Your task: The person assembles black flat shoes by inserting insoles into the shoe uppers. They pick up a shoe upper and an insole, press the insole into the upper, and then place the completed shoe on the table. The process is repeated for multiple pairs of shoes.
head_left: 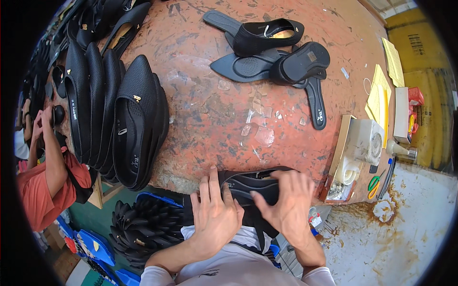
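Observation:
A black flat shoe lies across the table's near edge in front of me, its opening facing up and an insole showing inside. My left hand rests at its left end with fingers stretched out, the fingertips against the heel area and insole. Over the right part of the shoe, my right hand bends its fingers across the far rim, while the thumb lies along the near side. The right palm hides the toe end.
Rows of black shoes stand at the left. Loose insoles lie near an upturned shoe and an upright one. At right are a dispenser box and scissors. A co-worker's arms show far left.

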`<state>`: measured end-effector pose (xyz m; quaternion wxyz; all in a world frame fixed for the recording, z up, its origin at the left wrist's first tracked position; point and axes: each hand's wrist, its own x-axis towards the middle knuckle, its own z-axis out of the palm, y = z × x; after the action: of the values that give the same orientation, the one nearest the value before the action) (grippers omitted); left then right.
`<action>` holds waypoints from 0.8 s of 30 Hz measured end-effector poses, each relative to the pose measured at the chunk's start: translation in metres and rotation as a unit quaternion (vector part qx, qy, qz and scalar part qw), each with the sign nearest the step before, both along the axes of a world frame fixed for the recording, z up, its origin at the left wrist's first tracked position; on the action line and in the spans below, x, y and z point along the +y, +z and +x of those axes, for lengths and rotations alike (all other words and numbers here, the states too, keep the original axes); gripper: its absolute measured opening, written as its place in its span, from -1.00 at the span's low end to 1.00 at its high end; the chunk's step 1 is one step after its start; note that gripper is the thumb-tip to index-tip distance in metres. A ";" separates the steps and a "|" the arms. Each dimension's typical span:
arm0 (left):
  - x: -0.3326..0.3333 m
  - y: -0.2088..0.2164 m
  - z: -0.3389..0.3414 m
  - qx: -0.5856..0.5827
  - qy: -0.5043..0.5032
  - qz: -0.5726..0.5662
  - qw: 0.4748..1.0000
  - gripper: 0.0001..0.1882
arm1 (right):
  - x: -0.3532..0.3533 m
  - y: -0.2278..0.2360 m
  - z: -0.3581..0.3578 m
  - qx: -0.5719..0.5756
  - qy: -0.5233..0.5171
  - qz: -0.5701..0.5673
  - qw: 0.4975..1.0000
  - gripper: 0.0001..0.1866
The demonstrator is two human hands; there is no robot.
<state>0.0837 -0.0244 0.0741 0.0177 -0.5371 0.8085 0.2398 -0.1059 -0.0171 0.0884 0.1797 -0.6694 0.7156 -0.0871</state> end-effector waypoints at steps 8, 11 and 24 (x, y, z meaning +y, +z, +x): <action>0.001 0.001 0.001 0.005 -0.007 0.002 1.000 -0.45 | 0.010 -0.016 0.000 0.067 -0.091 0.007 0.994 -0.27; 0.002 -0.001 0.001 0.019 -0.009 -0.009 1.000 -0.47 | 0.008 -0.020 0.001 0.067 -0.082 0.013 0.994 -0.30; 0.023 -0.053 -0.031 0.223 -0.187 -0.002 0.957 -0.57 | 0.018 0.012 -0.015 -0.027 0.077 0.057 0.995 -0.58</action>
<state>0.0527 -0.0012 0.0211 -0.1190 -0.3090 0.8785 0.3443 -0.1211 0.0012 0.1008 0.2429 -0.7089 0.6603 -0.0504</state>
